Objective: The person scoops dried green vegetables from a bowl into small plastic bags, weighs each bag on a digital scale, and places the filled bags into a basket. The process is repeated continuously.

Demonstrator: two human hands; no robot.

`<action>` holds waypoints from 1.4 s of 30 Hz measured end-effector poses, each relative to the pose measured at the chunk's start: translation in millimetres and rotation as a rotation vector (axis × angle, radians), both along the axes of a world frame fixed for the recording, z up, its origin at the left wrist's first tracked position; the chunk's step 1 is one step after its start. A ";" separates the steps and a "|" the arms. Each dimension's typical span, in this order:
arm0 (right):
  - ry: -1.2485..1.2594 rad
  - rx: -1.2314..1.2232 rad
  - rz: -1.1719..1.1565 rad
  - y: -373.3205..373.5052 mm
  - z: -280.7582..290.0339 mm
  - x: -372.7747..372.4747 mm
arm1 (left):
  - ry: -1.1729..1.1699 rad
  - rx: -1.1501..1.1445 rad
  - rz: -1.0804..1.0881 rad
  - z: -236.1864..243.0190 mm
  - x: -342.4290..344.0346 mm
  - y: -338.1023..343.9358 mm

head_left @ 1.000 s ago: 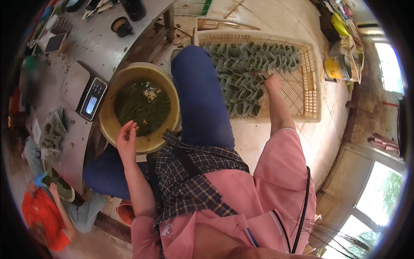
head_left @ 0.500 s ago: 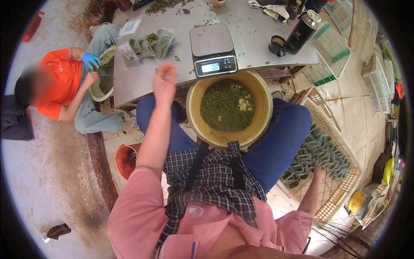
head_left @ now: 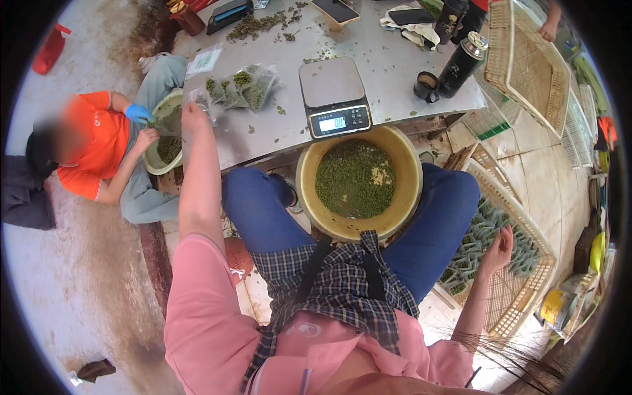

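Observation:
My left hand (head_left: 196, 117) is closed on the edge of a clear plastic bag (head_left: 203, 99) at the table's left, beside filled bags of green buds (head_left: 245, 89). My right hand (head_left: 500, 247), fingers loosely curled and apart, appears empty above a cream crate (head_left: 536, 289) holding several upright green-filled bags (head_left: 480, 227). Between my knees stands a yellow tub (head_left: 305, 174) of small green buds (head_left: 345, 184). A digital scale (head_left: 332, 85) sits on the metal table's (head_left: 263, 131) front edge, above the tub.
A co-worker (head_left: 92, 145) in orange, one blue glove, sits left at a pale bowl (head_left: 157, 164). Flasks (head_left: 461, 66), a cup (head_left: 426, 85) and phone (head_left: 336, 10) are on the table. Crates (head_left: 526, 79) stand right, near another person's hand (head_left: 546, 29). A red bucket (head_left: 237, 260) is by my left leg.
The view has swung toward the table since a second ago. My left hand has moved from by the tub to the bags on the table; my right hand has lifted from among the crate's bags.

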State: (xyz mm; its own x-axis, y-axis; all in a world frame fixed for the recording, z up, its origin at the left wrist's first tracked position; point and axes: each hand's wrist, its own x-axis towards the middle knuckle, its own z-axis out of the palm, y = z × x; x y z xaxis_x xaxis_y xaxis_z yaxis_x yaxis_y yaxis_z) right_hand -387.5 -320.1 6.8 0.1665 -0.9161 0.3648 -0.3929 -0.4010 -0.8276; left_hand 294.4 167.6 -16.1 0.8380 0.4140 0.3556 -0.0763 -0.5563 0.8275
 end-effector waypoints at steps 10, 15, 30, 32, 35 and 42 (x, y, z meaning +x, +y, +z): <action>0.265 0.025 0.915 114.3 38.0 225.1 | -0.384 0.094 -0.860 72.0 -119.0 -184.6; 0.469 0.400 1.117 160.5 -48.8 275.9 | -0.249 0.401 -1.213 41.0 -140.6 -233.1; 0.886 0.299 0.908 258.2 -233.6 306.6 | 0.293 -0.581 -0.804 24.8 -213.8 -147.4; 0.879 0.266 0.929 256.8 -229.6 306.1 | 0.320 -0.619 -0.812 25.4 -214.2 -149.2; 0.789 0.429 1.053 245.8 -216.7 301.4 | 0.348 -0.643 -0.822 25.0 -215.4 -152.2; 0.566 0.879 0.942 234.8 -173.0 307.7 | 0.379 -0.619 -0.858 26.1 -211.9 -152.8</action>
State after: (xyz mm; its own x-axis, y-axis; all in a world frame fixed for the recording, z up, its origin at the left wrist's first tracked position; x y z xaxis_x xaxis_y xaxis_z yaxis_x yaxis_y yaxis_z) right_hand -79.8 -85.3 -166.2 0.7662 -0.2704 -0.5830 -0.6301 -0.1383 -0.7641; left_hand 82.6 14.9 10.0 0.9407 -0.3355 -0.0498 0.0790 0.0739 0.9941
